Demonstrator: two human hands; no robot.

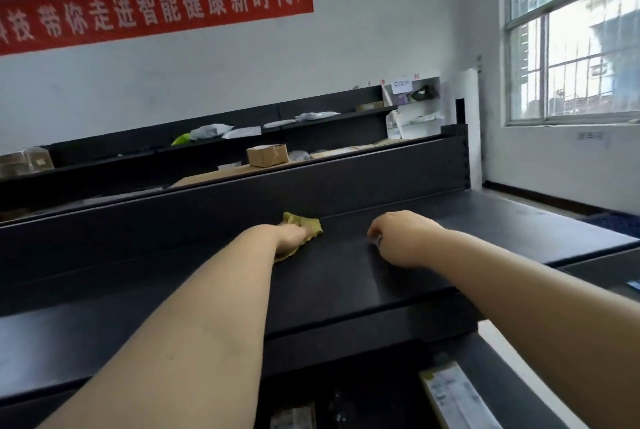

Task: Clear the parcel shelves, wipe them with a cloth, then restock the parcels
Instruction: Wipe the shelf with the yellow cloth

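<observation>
Black metal parcel shelf [346,276] bare, wiping step underway. Left hand [292,238] grip holding yellow-green cloth [304,222] pressed mid-shelf; right hand [398,238] curled beside, contents unclear. Next: sweep cloth toward right end.

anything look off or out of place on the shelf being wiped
Nothing stands out. The left hand presses a yellow-green cloth flat on the bare black shelf, and the right hand rests on it, curled. No spill or damage shows. Parcels sit on the racks behind.
</observation>
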